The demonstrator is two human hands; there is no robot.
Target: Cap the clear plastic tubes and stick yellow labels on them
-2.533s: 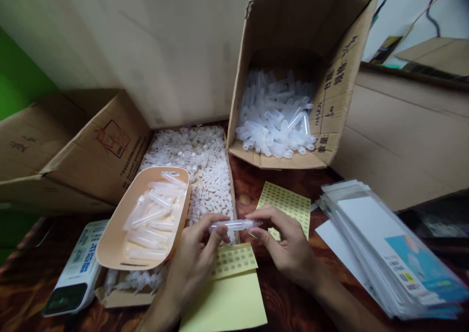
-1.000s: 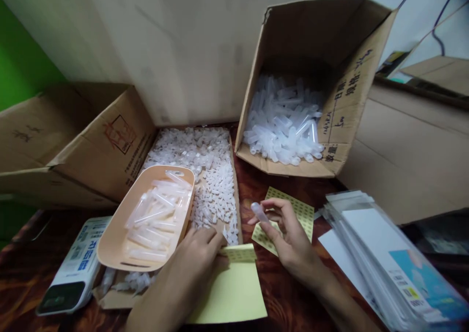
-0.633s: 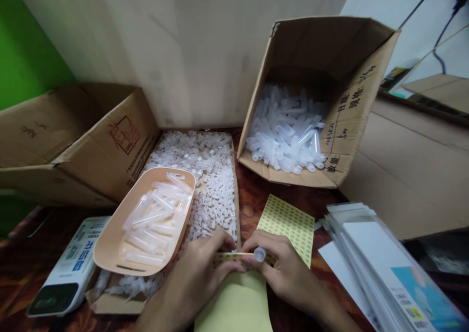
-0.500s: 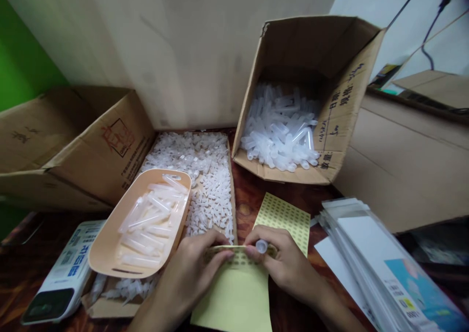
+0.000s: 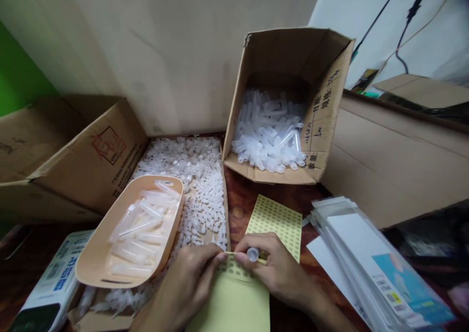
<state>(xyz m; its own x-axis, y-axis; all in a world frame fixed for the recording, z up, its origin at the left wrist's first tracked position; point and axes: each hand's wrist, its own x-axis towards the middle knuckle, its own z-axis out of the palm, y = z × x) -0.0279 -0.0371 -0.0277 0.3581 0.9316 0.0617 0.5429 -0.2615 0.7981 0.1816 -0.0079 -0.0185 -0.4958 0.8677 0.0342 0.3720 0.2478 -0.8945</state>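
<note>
My left hand (image 5: pixel 190 276) pinches the upper edge of a yellow sticker sheet (image 5: pixel 234 302) between thumb and forefinger. The sheet's top part is bent over and carries rows of small round dots; its lower part is plain. From the other side my right hand (image 5: pixel 282 271) pinches the same edge, thumb and forefinger close to the left ones. Within the curled right fingers sits a clear plastic tube (image 5: pixel 252 254), its round end facing me and most of its length hidden. Another dotted sticker sheet (image 5: pixel 276 217) lies flat just behind the right hand.
An orange tray (image 5: pixel 88 268) of clear tubes stands left, overlapping a cardboard tray of small white plastic pieces (image 5: pixel 205 190). Behind, a tilted carton (image 5: pixel 330 126) holds many tubes (image 5: pixel 267 141). An open carton (image 5: pixel 91 161), a white box-shaped device (image 5: pixel 54 278) and stacked plastic packets (image 5: pixel 366 254) flank the hands.
The view has shifted, so most things sit further left. Both hands still pinch the sheet's edge, the left fingertips now nearer its dotted part. The tube stays in the right hand.
</note>
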